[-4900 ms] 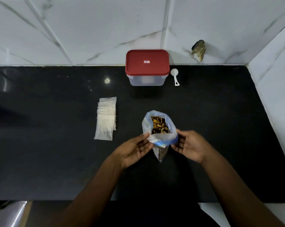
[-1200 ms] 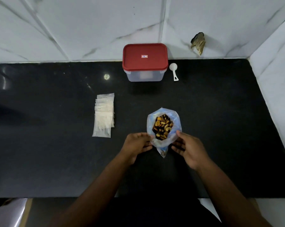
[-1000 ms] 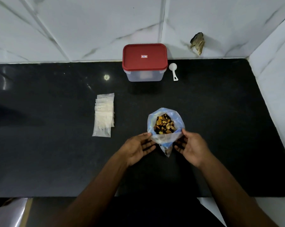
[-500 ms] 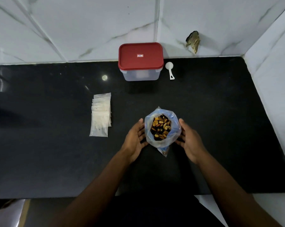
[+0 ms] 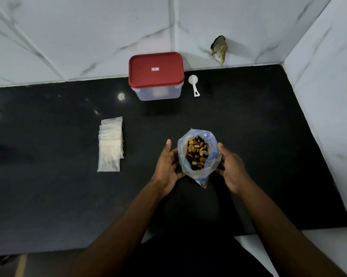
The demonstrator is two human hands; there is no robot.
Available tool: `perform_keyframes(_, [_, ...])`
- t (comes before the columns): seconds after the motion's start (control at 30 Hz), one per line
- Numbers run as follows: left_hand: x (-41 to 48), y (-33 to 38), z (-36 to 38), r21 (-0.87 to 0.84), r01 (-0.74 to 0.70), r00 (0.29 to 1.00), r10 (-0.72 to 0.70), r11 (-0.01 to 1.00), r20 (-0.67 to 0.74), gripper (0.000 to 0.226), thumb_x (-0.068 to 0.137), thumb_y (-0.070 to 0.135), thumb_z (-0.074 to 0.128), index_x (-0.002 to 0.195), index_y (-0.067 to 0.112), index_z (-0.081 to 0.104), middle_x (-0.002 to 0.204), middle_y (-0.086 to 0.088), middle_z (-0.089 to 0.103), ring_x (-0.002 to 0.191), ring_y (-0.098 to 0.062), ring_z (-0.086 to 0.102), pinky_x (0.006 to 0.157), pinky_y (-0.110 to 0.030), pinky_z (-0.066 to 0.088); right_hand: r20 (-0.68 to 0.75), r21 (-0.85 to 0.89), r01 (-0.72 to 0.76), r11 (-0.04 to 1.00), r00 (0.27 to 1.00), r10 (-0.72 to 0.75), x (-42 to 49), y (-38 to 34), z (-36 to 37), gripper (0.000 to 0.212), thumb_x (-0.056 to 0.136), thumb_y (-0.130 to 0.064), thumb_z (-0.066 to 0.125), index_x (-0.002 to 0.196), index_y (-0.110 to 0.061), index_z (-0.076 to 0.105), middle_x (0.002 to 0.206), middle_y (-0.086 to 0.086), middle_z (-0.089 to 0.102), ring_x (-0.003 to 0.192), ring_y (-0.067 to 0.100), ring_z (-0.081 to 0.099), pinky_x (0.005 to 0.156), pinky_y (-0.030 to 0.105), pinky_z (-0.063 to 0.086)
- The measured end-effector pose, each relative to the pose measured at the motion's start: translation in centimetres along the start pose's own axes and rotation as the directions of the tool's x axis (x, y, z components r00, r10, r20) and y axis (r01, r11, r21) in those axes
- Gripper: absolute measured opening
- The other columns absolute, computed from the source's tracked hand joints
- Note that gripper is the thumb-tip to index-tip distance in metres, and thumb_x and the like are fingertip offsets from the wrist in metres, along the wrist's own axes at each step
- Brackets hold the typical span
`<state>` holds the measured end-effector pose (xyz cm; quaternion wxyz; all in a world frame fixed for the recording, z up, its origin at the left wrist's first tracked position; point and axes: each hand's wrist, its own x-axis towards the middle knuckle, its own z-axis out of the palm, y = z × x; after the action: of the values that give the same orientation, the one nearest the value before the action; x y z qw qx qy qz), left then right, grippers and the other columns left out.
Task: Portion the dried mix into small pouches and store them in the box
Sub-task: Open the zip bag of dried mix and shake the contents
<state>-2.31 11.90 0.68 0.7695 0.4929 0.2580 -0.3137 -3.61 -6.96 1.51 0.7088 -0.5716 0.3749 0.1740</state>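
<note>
A clear bluish plastic bag stands open-mouthed on the black counter, with the brown and yellow dried mix showing inside. My left hand lies along the bag's left side and my right hand along its right side, fingers fairly straight, cupping it. A fanned stack of several small clear pouches lies flat to the left. The box, clear with a red lid on, stands at the back by the wall. A white scoop lies just right of the box.
White marble-look tile walls close the counter at the back and on the right. A chipped hole marks the back wall. The counter's front edge runs below my forearms.
My hands have let go of the bag's rim and moved down to its sides. The bag's mouth now stands wider and rounder, and the bag has shifted slightly.
</note>
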Motion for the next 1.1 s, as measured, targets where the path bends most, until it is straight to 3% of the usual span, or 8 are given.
perform_keyframes(0.13, [1.1,-0.2,2.6,0.034,0.002,1.0,-0.003,0.999,0.026,0.063,0.101,0.068,0.035,0.128,0.02,0.065,0.135,-0.011,0.068,0.125,-0.027,0.064,0.097,-0.046,0.056,-0.049,0.023,0.013,1.0,0.999,-0.012,0.3,-1.0,-2.0,0.026,0.105,-0.037,0.049,0.105,-0.02,0.069,0.113,0.01,0.072,0.107,0.025,0.069,0.093,0.044,0.056])
perform_keyframes(0.4, [2.9,-0.7,6.5,0.04,0.016,0.999,-0.017,0.999,0.029,0.063,0.101,0.07,0.033,0.124,0.02,0.066,0.134,-0.011,0.068,0.125,-0.027,0.064,0.093,-0.043,0.057,-0.074,0.018,0.007,1.0,0.997,-0.005,1.5,-2.8,-5.5,0.027,0.105,-0.039,0.049,0.106,-0.02,0.068,0.111,0.009,0.072,0.102,0.023,0.069,0.077,0.036,0.055])
perform_keyframes(0.63, [3.8,-1.1,8.2,0.046,0.007,1.0,-0.008,0.999,0.025,0.067,0.1,0.071,0.032,0.129,0.02,0.065,0.134,-0.01,0.068,0.125,-0.027,0.064,0.096,-0.044,0.056,-0.086,-0.01,-0.007,1.0,0.996,0.006,2.8,-3.6,-7.0,0.027,0.105,-0.041,0.049,0.106,-0.021,0.068,0.114,0.009,0.071,0.107,0.025,0.068,0.096,0.045,0.054])
perform_keyframes(1.1, [4.8,-1.5,11.0,0.073,0.021,1.0,-0.02,0.997,-0.011,0.059,0.103,0.067,0.034,0.124,0.022,0.066,0.133,-0.009,0.068,0.125,-0.027,0.063,0.096,-0.045,0.056,-0.111,-0.041,0.011,0.999,0.994,-0.016,3.8,-4.7,-9.4,0.027,0.104,-0.041,0.05,0.103,-0.022,0.07,0.108,0.007,0.073,0.105,0.024,0.069,0.102,0.051,0.052])
